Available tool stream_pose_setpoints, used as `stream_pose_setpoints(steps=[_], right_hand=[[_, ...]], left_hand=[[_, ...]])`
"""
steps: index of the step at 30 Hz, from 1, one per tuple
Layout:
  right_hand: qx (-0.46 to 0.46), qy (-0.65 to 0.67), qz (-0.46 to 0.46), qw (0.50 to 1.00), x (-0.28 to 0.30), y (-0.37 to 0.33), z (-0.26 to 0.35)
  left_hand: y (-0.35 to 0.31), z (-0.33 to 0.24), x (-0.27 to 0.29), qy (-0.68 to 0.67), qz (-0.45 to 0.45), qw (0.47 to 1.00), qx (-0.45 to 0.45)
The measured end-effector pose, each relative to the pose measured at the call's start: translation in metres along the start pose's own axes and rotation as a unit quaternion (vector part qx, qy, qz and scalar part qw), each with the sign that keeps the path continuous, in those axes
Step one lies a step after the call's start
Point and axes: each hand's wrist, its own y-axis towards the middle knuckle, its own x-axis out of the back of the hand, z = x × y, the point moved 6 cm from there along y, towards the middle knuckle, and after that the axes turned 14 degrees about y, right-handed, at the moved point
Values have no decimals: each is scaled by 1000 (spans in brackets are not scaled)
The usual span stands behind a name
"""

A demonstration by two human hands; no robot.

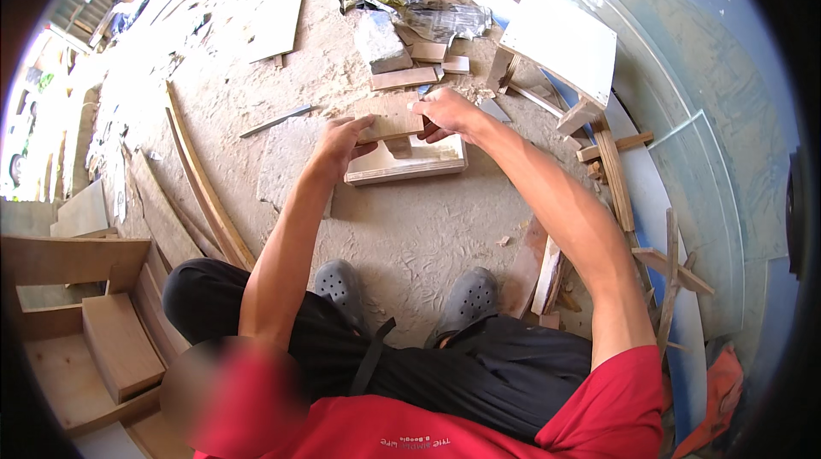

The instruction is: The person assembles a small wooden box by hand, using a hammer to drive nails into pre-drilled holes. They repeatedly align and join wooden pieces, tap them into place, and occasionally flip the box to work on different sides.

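Note:
Both of my hands grip a small flat wooden board [391,119] in front of me. My left hand [345,137] is closed on its left end, my right hand [448,113] on its right end. Just under and nearer than the board sits a shallow open wooden box [409,172], its front wall pale and layered. A small wood piece shows beneath the board, inside the box; the board hides part of it. Beside my left hand, a flat stone slab [286,159] lies on the dusty ground.
Beyond the board are wood offcuts [404,78], a concrete block [380,44] and crumpled plastic [449,21]. A white-topped stool [564,40] stands at the right, near glass sheets [701,202]. Long wooden strips [205,177] and a wooden cabinet frame [77,258] lie at the left.

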Motion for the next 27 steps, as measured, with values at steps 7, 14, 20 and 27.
stream_pose_setpoints(steps=[7,14,20,27], right_hand=[[-17,36,-41,998,7,-20,11],[-83,-3,-9,997,11,-23,-9],[-64,-59,-11,996,11,-20,-6],[5,-64,-26,998,8,-9,-7]], left_hand=[[-3,-23,-1,-22,-11,999,-31],[-4,-18,-12,-3,-9,999,-38],[4,-6,-6,43,-2,999,-28],[6,-1,-8,86,8,996,-1]])
